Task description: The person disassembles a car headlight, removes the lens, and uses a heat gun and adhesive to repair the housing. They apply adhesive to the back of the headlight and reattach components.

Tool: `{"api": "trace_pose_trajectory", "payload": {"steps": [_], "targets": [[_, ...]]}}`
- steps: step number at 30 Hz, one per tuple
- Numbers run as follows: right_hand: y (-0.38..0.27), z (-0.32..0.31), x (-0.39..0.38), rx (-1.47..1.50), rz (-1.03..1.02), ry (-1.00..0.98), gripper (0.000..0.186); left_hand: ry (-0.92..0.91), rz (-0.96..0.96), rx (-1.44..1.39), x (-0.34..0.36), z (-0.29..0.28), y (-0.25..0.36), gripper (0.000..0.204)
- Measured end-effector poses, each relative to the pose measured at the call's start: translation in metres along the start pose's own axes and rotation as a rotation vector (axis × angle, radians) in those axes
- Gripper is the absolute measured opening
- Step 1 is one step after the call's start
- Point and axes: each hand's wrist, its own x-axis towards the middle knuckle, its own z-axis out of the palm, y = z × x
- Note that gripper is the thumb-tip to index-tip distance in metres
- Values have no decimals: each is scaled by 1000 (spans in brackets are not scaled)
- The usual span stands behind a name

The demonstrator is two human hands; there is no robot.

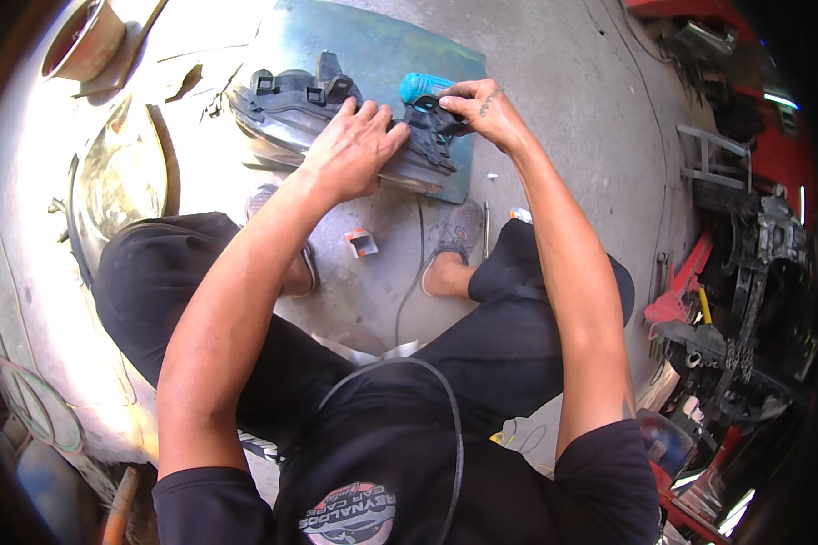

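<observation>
A car headlight (273, 136) with a clear lens and a black back housing lies across a green-blue board in front of me. My left hand (350, 150) lies over its middle, with the fingers curled onto the black housing and holding it. At the right end, my right hand (483, 109) pinches a black plastic bracket (424, 118) between thumb and fingers. Whether that bracket is fixed to the housing I cannot tell. Just behind it is a teal tool (420, 87), partly hidden by the bracket and my right fingers.
The board (382, 41) lies on the concrete floor. Between my feet is a small open box (361, 242), near a dark cord (418, 241). Another headlight lens (123, 168) and a round pot (84, 44) are at left. Red equipment and metal parts (773, 227) crowd the right.
</observation>
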Motion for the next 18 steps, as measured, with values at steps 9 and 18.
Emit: {"api": "trace_pose_trajectory", "payload": {"steps": [9,18], "targets": [[11,-4,2,4,-70,-17,32,28,11,20,2,1,-2,61],[3,0,-10,30,-79,5,32,33,-4,-2,4,5,-4,65]]}}
